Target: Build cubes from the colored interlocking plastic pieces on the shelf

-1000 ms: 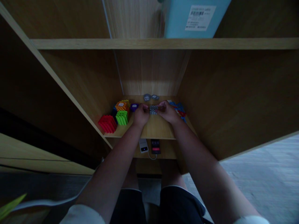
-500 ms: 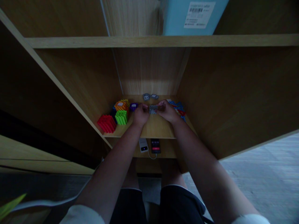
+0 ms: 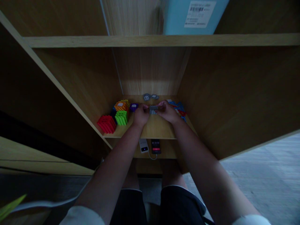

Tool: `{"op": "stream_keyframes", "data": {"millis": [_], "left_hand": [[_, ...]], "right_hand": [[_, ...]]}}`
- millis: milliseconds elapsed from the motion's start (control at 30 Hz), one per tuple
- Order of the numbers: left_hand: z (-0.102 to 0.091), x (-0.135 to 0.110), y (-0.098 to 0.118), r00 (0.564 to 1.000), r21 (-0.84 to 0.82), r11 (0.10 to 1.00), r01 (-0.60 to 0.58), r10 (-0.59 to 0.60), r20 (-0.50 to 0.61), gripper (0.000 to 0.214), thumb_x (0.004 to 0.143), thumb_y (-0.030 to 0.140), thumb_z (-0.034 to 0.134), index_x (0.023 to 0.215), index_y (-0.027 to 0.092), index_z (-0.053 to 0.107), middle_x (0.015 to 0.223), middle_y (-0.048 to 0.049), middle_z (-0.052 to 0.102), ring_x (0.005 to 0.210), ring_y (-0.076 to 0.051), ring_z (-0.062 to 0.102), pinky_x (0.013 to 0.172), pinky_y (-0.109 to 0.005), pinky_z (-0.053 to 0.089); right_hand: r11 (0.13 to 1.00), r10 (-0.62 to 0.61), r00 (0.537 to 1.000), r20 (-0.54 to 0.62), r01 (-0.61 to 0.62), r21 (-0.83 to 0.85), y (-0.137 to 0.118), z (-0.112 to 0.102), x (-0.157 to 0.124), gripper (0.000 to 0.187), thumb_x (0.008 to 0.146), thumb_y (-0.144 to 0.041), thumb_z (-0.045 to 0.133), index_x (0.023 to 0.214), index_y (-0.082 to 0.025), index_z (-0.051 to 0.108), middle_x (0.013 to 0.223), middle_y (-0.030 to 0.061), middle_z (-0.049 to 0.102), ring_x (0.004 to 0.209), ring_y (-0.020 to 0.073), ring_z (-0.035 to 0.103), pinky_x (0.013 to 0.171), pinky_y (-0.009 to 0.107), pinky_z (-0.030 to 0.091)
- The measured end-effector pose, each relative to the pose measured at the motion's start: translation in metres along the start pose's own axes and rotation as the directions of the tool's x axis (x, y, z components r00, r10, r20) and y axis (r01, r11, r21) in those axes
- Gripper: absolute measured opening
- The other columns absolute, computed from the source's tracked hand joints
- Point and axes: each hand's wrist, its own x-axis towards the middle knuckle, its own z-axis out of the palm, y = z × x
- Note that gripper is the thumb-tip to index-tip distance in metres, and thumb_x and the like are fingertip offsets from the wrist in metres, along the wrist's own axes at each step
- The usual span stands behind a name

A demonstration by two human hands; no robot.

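A small grey ridged block, apparently built of plastic pieces, is held between my two hands on the wooden shelf. My left hand has its fingers closed at the block's left side. From the right, my right hand pinches the block's other edge. Two grey pieces with white labels lie behind it near the back panel. Left of my left hand sits a purple block. Blue and red pieces lie partly hidden behind my right hand.
Stacked at the shelf's left are a red block, a green block and an orange block. A phone and a white power bank, joined by a cable, rest one level lower. A blue box stands above.
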Motion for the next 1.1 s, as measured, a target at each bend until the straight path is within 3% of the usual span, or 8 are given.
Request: {"op": "stream_keyframes", "data": {"millis": [433, 767, 1100], "left_hand": [[0.001, 0.000, -0.003, 1.000, -0.012, 1.000, -0.010, 0.010, 0.005, 0.020, 0.089, 0.006, 0.065, 0.095, 0.025, 0.067, 0.099, -0.0060, 0.080, 0.095, -0.023, 0.076, 0.094, -0.038, 0.060], [0.002, 0.001, -0.002, 1.000, 0.010, 1.000, -0.005, 0.005, -0.003, 0.020, 0.090, 0.004, 0.065, 0.094, 0.024, 0.066, 0.102, -0.0071, 0.081, 0.097, -0.024, 0.076, 0.095, -0.037, 0.059], [0.000, 0.000, 0.002, 1.000, 0.017, 1.000, 0.005, -0.005, 0.016, 0.020, 0.092, 0.004, 0.062, 0.096, 0.023, 0.066, 0.103, -0.0086, 0.081, 0.098, -0.025, 0.077, 0.096, -0.038, 0.058]], "right_hand": [[1.000, -0.029, 0.999, 0.016, 0.029, -0.003, 0.012, 0.002, 0.001, 0.042, 0.079, -0.045, 0.087, 0.106, -0.030, 0.058, 0.113, 0.0039, 0.076, 0.105, 0.0270, 0.072, 0.101, 0.049, 0.058], [1.000, -0.007, 1.000, 0.008, 0.007, 0.004, 0.009, 0.001, 0.002, 0.044, 0.079, -0.041, 0.092, 0.105, -0.030, 0.059, 0.113, 0.0062, 0.076, 0.107, 0.0304, 0.072, 0.100, 0.051, 0.059], [1.000, -0.029, 0.999, 0.021, 0.029, -0.006, 0.016, 0.002, 0.003, 0.041, 0.080, -0.043, 0.086, 0.108, -0.030, 0.059, 0.114, 0.0031, 0.074, 0.106, 0.0257, 0.071, 0.101, 0.046, 0.057]]}}
